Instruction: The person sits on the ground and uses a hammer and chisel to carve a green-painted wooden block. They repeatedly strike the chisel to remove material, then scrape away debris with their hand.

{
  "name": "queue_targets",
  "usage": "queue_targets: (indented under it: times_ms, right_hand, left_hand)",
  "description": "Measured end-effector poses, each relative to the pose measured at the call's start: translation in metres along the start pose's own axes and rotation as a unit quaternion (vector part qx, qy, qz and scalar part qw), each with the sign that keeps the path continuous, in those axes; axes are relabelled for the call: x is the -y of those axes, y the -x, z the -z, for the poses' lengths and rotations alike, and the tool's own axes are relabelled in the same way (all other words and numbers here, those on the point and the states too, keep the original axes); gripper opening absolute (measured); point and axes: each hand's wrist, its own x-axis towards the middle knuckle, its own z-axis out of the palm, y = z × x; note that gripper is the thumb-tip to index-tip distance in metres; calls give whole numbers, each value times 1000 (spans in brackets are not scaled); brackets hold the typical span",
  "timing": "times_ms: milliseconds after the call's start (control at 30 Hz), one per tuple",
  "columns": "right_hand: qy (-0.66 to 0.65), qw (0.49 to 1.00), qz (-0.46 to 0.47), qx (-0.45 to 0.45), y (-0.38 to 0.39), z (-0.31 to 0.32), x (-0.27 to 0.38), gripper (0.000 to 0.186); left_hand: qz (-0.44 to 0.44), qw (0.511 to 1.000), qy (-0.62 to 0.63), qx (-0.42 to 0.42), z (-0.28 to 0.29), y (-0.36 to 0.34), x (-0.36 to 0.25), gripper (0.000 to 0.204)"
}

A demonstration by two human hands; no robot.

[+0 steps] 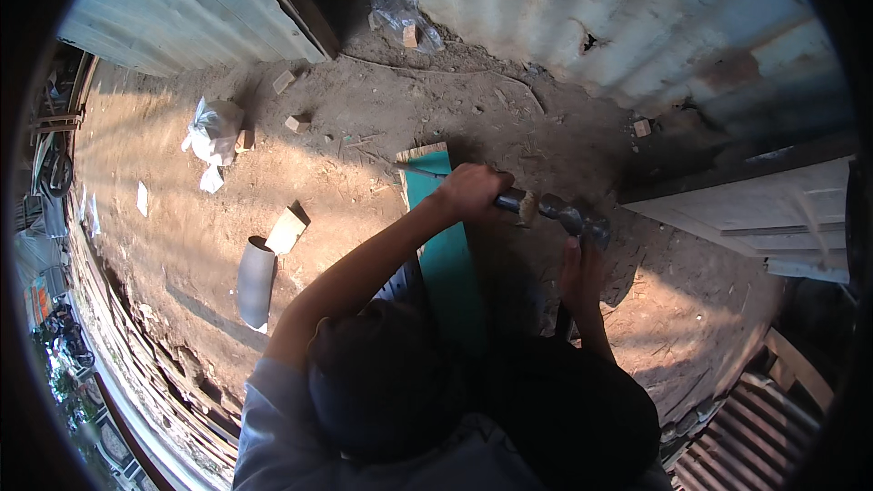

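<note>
Over the dirt ground (218, 227), I am gripping a hammer (555, 211) in my left hand (473, 191) above the green board (446, 255), my right hand (582, 268) steadying its head, wood offcuts (287, 230) and a grey pipe bend (255, 280) lying nearby

A hammer (564, 215) with a dull grey metal head and a pale, raw wooden neck is gripped in the left hand (471, 191) beside a plank (447, 259) coated in matt teal paint, its far end showing bare wood. The right hand (582, 273) rests just right of the plank on dry, gritty earth (273, 127). Beyond the plank stand ribbed sheets of corrugated metal (637, 18), weathered and rust-patched. Left of it lie a smooth grey plastic pipe bend (255, 282), rough wood offcuts (286, 230) and crumpled glossy plastic bags (211, 132).
</note>
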Motion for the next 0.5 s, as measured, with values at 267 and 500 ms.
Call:
queue_targets:
  times_ms: [267, 500]
  right_hand:
    - [-12, 993, -101, -55, -17, 2, -20, 37]
    - [-314, 907, -275, -55, -24, 31, 24, 36]
  left_hand:
    - [32, 999, -37, 16, 11, 20, 5, 40]
    - [-59, 998, 8, 24, 3, 2, -25, 37]
